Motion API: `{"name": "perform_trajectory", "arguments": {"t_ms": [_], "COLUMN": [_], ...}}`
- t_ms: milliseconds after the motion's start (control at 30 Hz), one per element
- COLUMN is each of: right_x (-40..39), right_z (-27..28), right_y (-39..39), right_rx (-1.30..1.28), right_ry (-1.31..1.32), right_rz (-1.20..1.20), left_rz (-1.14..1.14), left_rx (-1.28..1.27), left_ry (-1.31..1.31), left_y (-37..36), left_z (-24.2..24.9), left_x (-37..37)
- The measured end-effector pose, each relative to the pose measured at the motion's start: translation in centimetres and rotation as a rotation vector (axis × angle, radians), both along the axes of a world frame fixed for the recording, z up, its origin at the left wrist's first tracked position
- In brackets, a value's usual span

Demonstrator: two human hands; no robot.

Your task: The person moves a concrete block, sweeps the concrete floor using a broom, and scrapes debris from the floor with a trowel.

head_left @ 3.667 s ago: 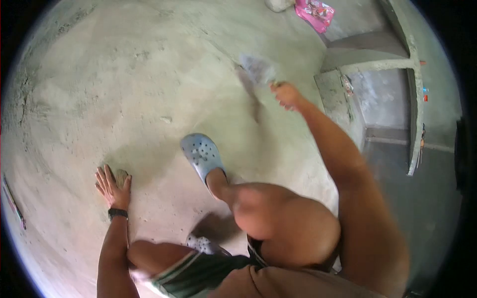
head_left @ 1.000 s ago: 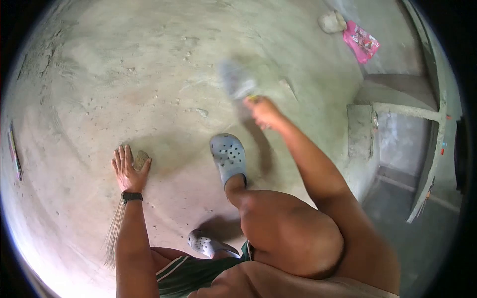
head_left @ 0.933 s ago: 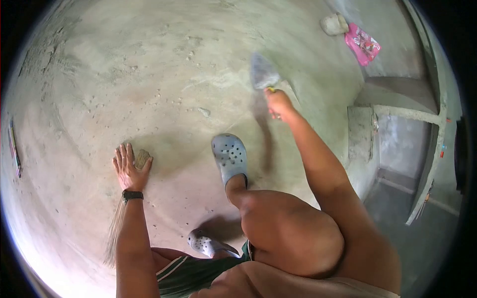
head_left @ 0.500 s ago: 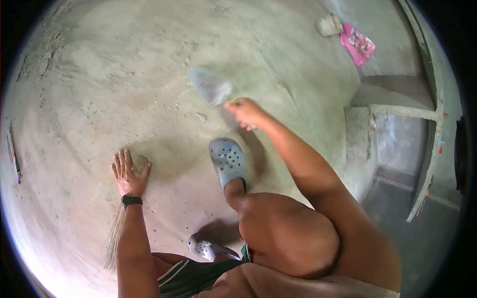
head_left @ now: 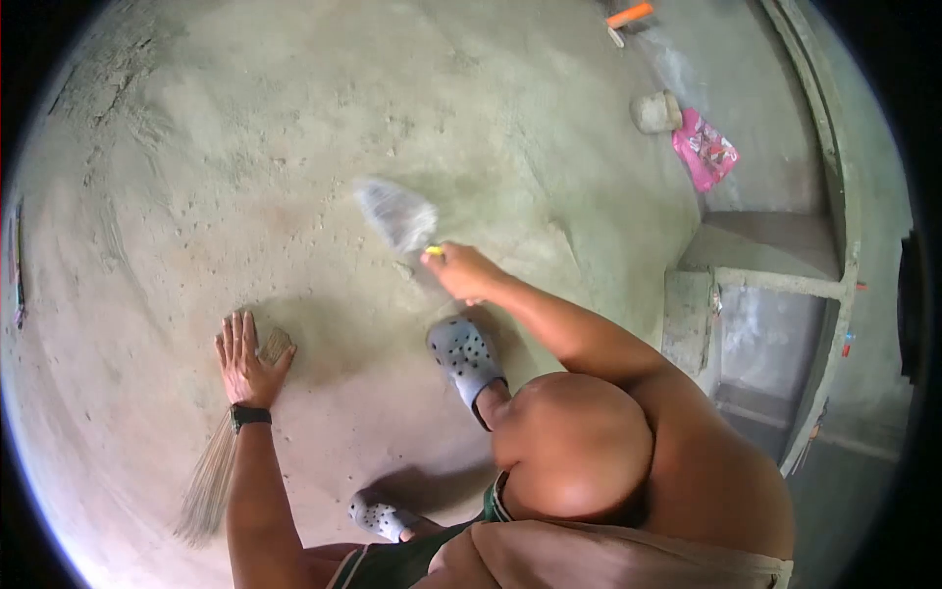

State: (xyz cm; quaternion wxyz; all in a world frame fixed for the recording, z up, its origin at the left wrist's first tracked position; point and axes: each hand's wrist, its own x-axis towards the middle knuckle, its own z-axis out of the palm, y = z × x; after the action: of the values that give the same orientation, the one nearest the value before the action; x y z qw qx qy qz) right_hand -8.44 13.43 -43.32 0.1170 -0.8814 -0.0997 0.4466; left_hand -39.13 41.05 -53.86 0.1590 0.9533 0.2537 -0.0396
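Note:
My right hand [head_left: 463, 272] is closed around the yellow handle of a trowel [head_left: 395, 214], whose pale metal blade is slightly blurred close over the concrete floor. Lower left, my left hand [head_left: 247, 363] presses down with its fingers stretched out flat. Beneath that palm lies a stick broom [head_left: 208, 483]. Its bound end shows beside the thumb, and its bristles fan out past the wrist, which wears a dark watch [head_left: 249, 416].
Grey clogs [head_left: 461, 351] are on my feet, on the rough concrete floor [head_left: 245, 177] dotted with crumbs. A whitish bucket [head_left: 656, 112] and a pink bag [head_left: 705, 149] lie upper right, beside concrete shelving [head_left: 780, 282]. Further up is an orange-handled tool [head_left: 629, 15].
My right hand and the trowel have shifted a little left across the floor. The view has tilted, bringing the orange-handled tool into sight. My left hand stays flat on the broom.

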Motion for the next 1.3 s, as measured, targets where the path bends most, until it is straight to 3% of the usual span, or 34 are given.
{"name": "perform_trajectory", "arguments": {"t_ms": [133, 233, 300, 400, 500, 600, 733, 867, 967, 1067, 1200, 1233, 1300], "right_x": [3.0, 5.1, 5.3, 6.8, 9.5, 11.9, 12.8, 6.4, 3.6, 4.1, 5.1, 5.8, 7.9], "right_z": [-3.8, -7.0, -6.8, -6.5, -8.3, -4.8, -3.6, -3.0, -3.6, -5.8, -5.6, -7.5, -8.8], "right_y": [0.1, 0.0, 0.4, 0.5, -1.5, -7.2, -18.8, -26.7, -27.0, -26.5, -25.4, -26.7, -26.4], "right_rx": [0.077, 0.141, 0.208, 0.263, 0.371, 0.483, 0.299, 0.210, 0.277, 0.290, 0.201, 0.205, 0.212], "right_ry": [0.223, 0.129, 0.185, 0.225, 0.168, 0.204, -0.015, 0.072, 0.024, 0.126, 0.139, 0.096, 0.057], "right_rz": [0.161, 0.325, 0.217, 0.116, -0.080, -0.398, -0.629, -0.894, -0.941, -1.078, -1.020, -0.967, -0.913], "left_rz": [0.026, 0.045, 0.070, 0.201, 0.227, 0.284, 0.382, 0.515, 0.468, 0.372, 0.343, 0.351, 0.358], "left_rx": [0.012, -0.009, -0.081, -0.063, -0.094, -0.108, -0.117, -0.145, -0.260, -0.331, -0.434, -0.299, -0.300], "left_ry": [-0.067, -0.081, -0.157, -0.212, -0.188, -0.008, 0.153, 0.053, -0.057, 0.021, 0.127, 0.093, 0.078], "left_y": [-0.6, -0.7, -0.3, -0.4, 2.6, 3.3, 0.6, -7.0, -8.9, -8.9, -6.8, -8.1, -7.7], "left_z": [-0.4, 0.1, 0.5, 5.5, 8.0, 15.2, 26.5, 35.5, 34.0, 31.5, 27.9, 30.4, 30.2], "left_x": [-0.1, -0.5, -2.1, -3.5, -10.9, -19.5, -25.7, -14.9, -12.9, -11.1, -15.7, -10.9, -11.1]}}
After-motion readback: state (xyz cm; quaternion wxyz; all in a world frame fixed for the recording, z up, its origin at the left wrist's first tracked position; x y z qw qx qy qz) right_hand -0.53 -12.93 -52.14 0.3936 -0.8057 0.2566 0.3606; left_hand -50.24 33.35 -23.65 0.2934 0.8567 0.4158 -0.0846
